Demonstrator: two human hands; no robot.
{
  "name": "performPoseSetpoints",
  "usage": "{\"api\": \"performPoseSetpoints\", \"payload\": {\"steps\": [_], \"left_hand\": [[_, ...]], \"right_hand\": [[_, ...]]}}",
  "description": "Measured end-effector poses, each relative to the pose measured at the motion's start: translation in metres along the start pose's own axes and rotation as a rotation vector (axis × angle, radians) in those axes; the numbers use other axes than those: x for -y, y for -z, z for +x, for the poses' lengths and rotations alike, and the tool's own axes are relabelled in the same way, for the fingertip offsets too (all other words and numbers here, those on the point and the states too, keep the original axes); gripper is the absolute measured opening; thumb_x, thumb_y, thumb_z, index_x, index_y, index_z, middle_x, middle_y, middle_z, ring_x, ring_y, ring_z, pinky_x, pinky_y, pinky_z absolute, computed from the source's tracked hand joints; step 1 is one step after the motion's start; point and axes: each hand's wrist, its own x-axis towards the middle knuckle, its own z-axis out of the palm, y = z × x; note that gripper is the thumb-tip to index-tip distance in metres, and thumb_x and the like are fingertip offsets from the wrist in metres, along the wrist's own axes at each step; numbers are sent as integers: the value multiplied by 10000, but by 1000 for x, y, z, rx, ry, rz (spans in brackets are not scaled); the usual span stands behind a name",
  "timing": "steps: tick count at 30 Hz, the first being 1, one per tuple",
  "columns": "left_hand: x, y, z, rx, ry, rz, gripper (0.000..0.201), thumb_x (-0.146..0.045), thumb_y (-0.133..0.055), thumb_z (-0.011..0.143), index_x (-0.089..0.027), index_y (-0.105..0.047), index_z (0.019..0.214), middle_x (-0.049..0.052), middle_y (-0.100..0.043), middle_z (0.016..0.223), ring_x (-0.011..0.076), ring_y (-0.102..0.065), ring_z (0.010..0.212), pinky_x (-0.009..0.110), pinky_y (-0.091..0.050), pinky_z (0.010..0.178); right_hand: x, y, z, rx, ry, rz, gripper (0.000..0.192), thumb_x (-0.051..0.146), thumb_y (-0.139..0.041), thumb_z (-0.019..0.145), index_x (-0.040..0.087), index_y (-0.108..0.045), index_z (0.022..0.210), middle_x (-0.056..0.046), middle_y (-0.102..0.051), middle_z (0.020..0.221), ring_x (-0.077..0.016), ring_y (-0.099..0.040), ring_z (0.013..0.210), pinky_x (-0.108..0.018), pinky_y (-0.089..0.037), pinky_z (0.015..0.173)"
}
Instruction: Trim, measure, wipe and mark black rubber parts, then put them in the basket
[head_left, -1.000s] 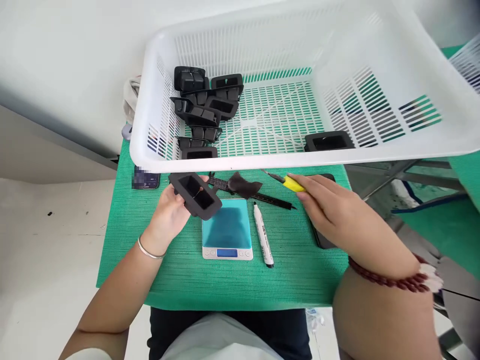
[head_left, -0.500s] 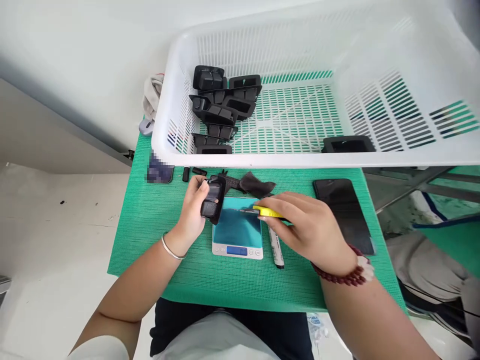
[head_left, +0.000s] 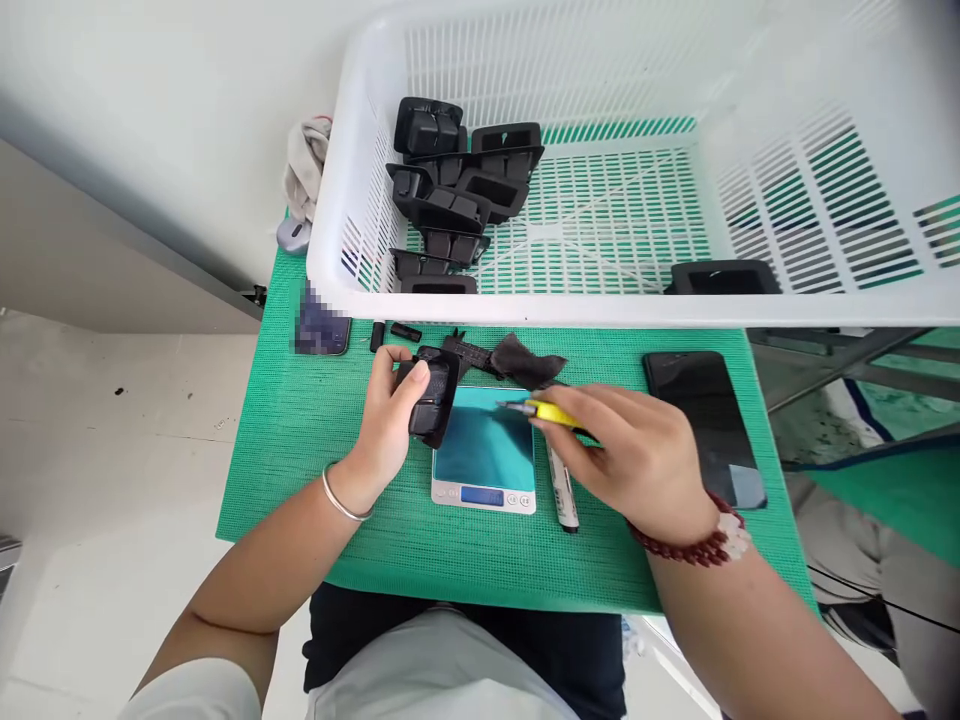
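My left hand [head_left: 386, 425] grips a black plastic housing part [head_left: 435, 398] held upright just left of a small digital scale [head_left: 484, 455] with a teal platform. My right hand [head_left: 634, 455] holds a yellow-handled knife [head_left: 546, 411], its thin metal tip pointing left over the scale toward the part, a short gap from it. Under my right hand lies a white marker pen [head_left: 564, 495]. A black caliper and a dark cloth [head_left: 525, 360] lie behind the scale.
A large white slotted basket [head_left: 525, 305] stands behind the green mat [head_left: 300, 450], holding several black parts [head_left: 457, 195] at its left and one [head_left: 720, 277] at the front right. A black phone [head_left: 705, 425] lies right; another phone [head_left: 321, 328] and small black bits left.
My left hand turned the black part from flat to upright beside the scale. My right hand brought the yellow knife left from the phone to above the scale.
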Motion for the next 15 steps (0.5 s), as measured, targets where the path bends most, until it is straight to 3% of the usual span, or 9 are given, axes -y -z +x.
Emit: {"api": "performPoseSetpoints", "payload": {"steps": [4, 10, 15], "left_hand": [[0, 1, -1, 13, -38, 31, 447, -593, -699, 773, -237, -465, 907, -40, -453, 716, 88, -457, 542, 225, -349, 456], [1, 3, -1, 28, -63, 70, 437, -573, -715, 772, -234, -464, 890, -41, -443, 699, 80, -437, 528, 208, -319, 438], [-1, 3, -2, 17, -67, 90, 425, -575, -703, 784, -234, -472, 892, -43, -446, 690, 81, -434, 529, 206, -327, 449]], "right_hand": [[3, -1, 1, 100, 164, 104, 112, 240, -584, 932, 202, -604, 1035, -20, -730, 812, -151, -663, 668, -277, -483, 587], [1, -2, -1, -22, -40, -76, 128, 203, -621, 909, 187, -598, 1033, -36, -723, 772, -157, -650, 639, -278, -452, 557], [0, -4, -1, 55, 167, 102, 130, 218, -611, 917, 194, -587, 1043, -20, -733, 820, -147, -675, 693, -268, -496, 603]]}}
